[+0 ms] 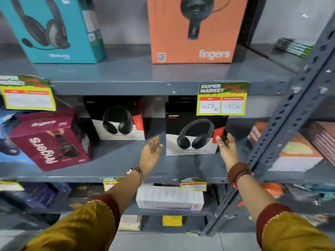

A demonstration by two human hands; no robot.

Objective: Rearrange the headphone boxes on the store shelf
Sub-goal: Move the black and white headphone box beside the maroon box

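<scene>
2 hands reached toward the middle shelf (181, 167) of a grey metal rack, both arms in mustard sleeves with dark red cuffs. The left hand (152, 148) hung spread and empty just left of a black-and-white headphone box (194, 134), apart from it, with a metal watch (134, 172) on its wrist. The right hand (226, 144) was open too, its fingers lying against the right edge of that box without closing on it. This box stood upright at the right of the shelf, near its front. A 2nd black-and-white headphone box (117, 119) stood farther back and to the left. A maroon box (49, 140) lay tilted at the far left. A price tag (222, 99) hung from the upper shelf's edge above the right box. On that upper shelf stood a teal box (54, 29) at left and an orange box (194, 31) at right.
</scene>
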